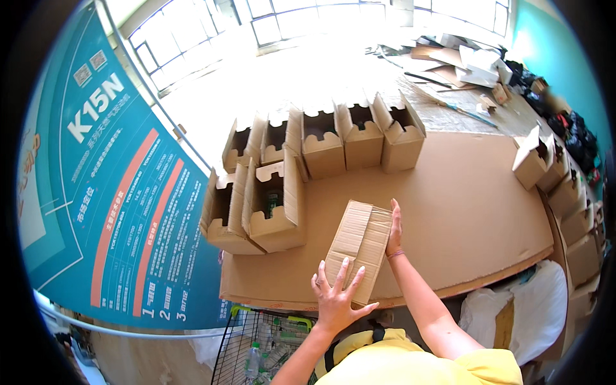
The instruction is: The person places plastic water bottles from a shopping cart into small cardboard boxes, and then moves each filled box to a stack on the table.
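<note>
A brown cardboard box with its flaps folded over is between my hands at the table's near edge. My left hand has its fingers spread across the box's near end, with the thumb out to the right. Along the box's right side lies my right hand, fingers stretched out and flat against the cardboard. The thumb of that hand is hidden, and so is the underside of the box. To the left, the nearest open box has a dark green bottle inside.
Several open cardboard boxes stand at the table's far left; more boxes line the right. A cardboard sheet covers the table. Below are a wire basket with bottles and a white sack. A blue banner rises at left.
</note>
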Available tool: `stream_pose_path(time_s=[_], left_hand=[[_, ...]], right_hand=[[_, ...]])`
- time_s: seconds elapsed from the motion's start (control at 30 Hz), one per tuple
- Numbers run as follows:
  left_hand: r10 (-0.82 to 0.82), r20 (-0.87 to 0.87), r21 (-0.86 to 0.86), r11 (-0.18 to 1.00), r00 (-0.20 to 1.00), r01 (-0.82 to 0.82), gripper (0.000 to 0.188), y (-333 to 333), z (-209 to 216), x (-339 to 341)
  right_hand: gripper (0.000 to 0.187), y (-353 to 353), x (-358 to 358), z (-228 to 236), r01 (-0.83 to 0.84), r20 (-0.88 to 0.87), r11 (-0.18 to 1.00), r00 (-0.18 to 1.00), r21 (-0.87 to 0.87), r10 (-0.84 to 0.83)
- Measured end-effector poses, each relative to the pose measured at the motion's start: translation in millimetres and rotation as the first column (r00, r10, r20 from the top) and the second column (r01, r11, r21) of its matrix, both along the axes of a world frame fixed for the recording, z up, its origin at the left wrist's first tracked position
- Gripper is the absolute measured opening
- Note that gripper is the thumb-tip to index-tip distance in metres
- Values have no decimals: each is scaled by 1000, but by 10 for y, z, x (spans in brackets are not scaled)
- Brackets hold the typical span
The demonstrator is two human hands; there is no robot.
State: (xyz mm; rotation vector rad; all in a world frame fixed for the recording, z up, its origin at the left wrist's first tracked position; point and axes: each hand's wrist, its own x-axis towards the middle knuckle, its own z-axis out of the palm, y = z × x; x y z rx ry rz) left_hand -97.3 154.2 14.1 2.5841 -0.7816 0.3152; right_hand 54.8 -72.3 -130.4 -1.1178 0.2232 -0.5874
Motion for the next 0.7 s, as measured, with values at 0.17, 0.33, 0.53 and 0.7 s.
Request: stream_pose_path(time_s=[0.17,0.33,0.53,0.7], left_hand=[[78,52,82,993,996,-83,72,-9,-117,9],[165,238,43,983,957,-180,65,-253,-359,209],[286,284,-23,956,915,-292,58,-429,-377,702],[295,308,-64,955,905,-289,58,-269,-448,1381]], right_hand=[[77,317,256,294,-357,-79,913,922,199,378],[87,422,524,398,-492,-156,856,844,156,513],[80,549,73,765,-652,-257,714,666,256,701],[73,635,-15,828,-685,-242,722,686,102,686]])
